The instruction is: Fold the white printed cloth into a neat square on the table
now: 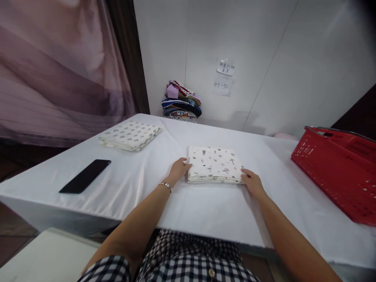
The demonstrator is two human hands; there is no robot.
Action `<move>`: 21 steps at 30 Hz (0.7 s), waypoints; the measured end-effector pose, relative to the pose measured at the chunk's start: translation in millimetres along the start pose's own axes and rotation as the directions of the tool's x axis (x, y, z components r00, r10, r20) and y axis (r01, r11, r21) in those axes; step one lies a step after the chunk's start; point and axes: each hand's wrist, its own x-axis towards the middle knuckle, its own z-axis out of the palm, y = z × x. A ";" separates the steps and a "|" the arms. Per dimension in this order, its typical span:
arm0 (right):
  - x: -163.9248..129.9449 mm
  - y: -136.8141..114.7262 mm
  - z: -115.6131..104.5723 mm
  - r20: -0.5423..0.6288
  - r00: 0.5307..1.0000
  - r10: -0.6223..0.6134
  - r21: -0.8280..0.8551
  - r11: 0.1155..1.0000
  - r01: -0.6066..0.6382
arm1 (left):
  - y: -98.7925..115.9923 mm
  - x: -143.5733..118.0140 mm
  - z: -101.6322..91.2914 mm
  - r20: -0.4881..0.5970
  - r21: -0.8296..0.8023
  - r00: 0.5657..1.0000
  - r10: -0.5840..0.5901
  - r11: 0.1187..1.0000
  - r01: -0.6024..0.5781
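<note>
A folded white cloth (215, 162) printed with small plants and palm trees lies flat on the white-covered table, its layered edge facing me. My left hand (178, 170) grips its left edge, thumb near the top surface; a metal bracelet is on that wrist. At the opposite side my right hand (252, 181) pinches the near right corner. Parts of the fingers on both hands are hidden at the cloth's edges. Further left lies another folded cloth (131, 135), cream with grey heart-like shapes.
A black phone-like slab (85, 176) rests at the table's left. On the right stands a red plastic basket (337, 168). Behind the table is a stack of folded fabrics (182, 102) against the wall, with handwritten paper signs (222, 85) beside it. The table's white cover (202, 211) hangs over the front edge.
</note>
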 end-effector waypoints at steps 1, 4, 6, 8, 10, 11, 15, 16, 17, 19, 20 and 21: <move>-2.2 -1.5 1.1 -0.018 0.997 -0.076 -0.088 0.993 0.075 | -3.6 -2.3 0.8 -0.003 -0.061 1.000 0.012 0.998 -0.013; -13.8 -18.4 11.0 -0.039 0.952 -0.305 -0.266 0.921 0.284 | -11.1 -7.4 2.7 -0.024 -0.188 0.999 0.029 0.982 -0.033; -23.8 -39.7 23.8 0.026 0.913 -0.407 -0.262 0.878 0.399 | -13.2 -10.6 3.0 -0.021 -0.232 0.999 0.027 0.972 -0.031; -33.7 -65.4 40.8 0.168 0.855 -0.490 -0.180 0.838 0.515 | -13.9 -14.4 2.4 -0.007 -0.242 1.000 0.024 0.970 -0.025; -41.5 -90.6 59.6 0.259 0.774 -0.578 -0.069 0.788 0.612 | -14.3 -19.0 0.7 0.010 -0.230 0.999 0.035 0.973 -0.032; -44.3 -101.6 68.6 0.293 0.728 -0.619 -0.020 0.758 0.652 | -14.5 -21.6 -0.4 0.019 -0.223 0.999 0.046 0.974 -0.041; -46.9 -128.8 96.1 0.342 0.644 -0.684 0.034 0.694 0.719 | -13.3 -32.7 -7.0 0.094 -0.226 0.989 0.117 0.970 -0.094; -46.3 -131.6 100.4 0.355 0.640 -0.682 0.030 0.692 0.721 | -12.3 -35.2 -8.9 0.120 -0.233 0.984 0.131 0.967 -0.100; -45.7 -133.1 104.0 0.373 0.634 -0.677 0.026 0.691 0.723 | -11.1 -37.4 -10.9 0.149 -0.237 0.979 0.137 0.966 -0.099; -44.7 -133.7 109.2 0.405 0.623 -0.670 0.029 0.690 0.723 | -8.3 -40.5 -14.6 0.201 -0.228 0.971 0.132 0.970 -0.085; -44.5 -133.2 111.1 0.410 0.623 -0.666 0.033 0.694 0.719 | -6.9 -41.4 -16.3 0.221 -0.217 0.968 0.121 0.973 -0.072; -44.4 -132.4 112.7 0.409 0.632 -0.659 0.038 0.704 0.710 | -5.7 -41.8 -17.8 0.238 -0.206 0.965 0.111 0.977 -0.062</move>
